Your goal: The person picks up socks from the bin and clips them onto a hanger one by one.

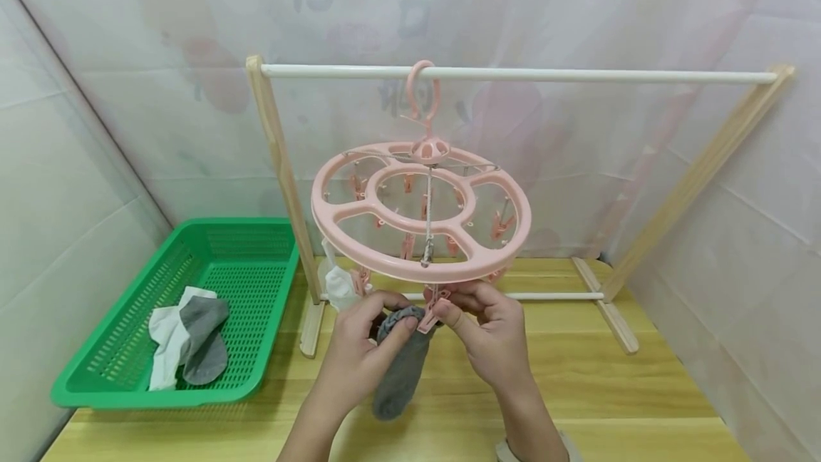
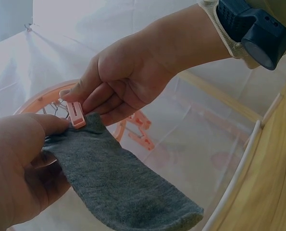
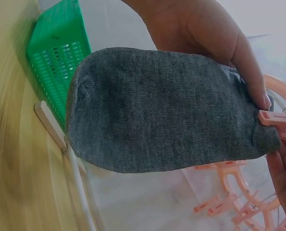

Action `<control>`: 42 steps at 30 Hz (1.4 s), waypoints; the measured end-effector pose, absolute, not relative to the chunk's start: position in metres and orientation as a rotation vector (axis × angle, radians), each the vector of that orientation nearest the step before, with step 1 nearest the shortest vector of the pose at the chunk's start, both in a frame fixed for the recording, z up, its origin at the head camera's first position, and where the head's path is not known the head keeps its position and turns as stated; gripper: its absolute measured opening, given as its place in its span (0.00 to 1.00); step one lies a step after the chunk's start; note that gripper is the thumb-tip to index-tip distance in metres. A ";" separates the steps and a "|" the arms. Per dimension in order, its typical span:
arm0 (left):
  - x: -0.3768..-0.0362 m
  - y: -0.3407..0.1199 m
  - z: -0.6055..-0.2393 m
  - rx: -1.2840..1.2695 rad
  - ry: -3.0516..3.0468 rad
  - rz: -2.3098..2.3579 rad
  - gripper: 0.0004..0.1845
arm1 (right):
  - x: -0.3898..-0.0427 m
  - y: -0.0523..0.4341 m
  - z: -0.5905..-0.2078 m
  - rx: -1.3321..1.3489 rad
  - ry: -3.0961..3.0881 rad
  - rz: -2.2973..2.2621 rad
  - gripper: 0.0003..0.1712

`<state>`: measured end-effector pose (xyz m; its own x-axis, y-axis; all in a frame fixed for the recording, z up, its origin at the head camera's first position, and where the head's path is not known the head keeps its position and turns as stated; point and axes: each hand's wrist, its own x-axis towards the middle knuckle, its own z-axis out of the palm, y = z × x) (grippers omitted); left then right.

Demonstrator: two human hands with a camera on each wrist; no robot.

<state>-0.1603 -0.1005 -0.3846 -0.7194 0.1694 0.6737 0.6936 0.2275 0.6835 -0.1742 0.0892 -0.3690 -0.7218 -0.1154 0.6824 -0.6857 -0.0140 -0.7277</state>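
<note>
Your left hand [image 1: 359,348] holds the grey sock [image 1: 400,369] by its top, low in the middle of the frame. Your right hand [image 1: 487,337] fingers [image 2: 92,103] pinch the pink clip [image 1: 431,314] onto it, under the round hanger [image 1: 420,209]

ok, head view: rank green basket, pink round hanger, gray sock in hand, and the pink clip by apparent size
1. Green basket and pink round hanger: look about alike; the basket seems slightly larger, too close to rank.
2. Gray sock, partly hidden by the left hand.
3. Pink clip, pinched by the right hand.
</note>
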 end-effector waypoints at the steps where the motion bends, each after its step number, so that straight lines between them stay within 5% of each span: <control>1: -0.160 -0.100 -0.384 -0.794 -2.040 -1.501 0.07 | -0.174 0.089 -0.369 0.830 -1.844 1.780 0.11; 23: -0.153 -0.101 -0.379 -0.717 -2.065 -1.141 0.09 | -0.174 0.091 -0.373 0.827 -1.923 1.782 0.12; 33: -0.139 -0.080 -0.338 -0.840 -1.638 -0.879 0.06 | -0.177 0.090 -0.372 0.847 -1.953 1.695 0.11; 39: -0.144 -0.063 -0.315 -0.861 -1.531 -0.643 0.03 | -0.177 0.091 -0.375 0.766 -2.030 1.563 0.18; 42: -0.148 -0.060 -0.316 -0.823 -1.655 -0.605 0.10 | -0.179 0.091 -0.376 0.792 -2.036 1.487 0.23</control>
<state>-0.1477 -0.0597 -0.3156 -0.1212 0.2024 0.9718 0.7810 0.6236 -0.0325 -0.1786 0.0908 -0.3764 -0.7095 -0.1642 0.6853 -0.7028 0.2365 -0.6709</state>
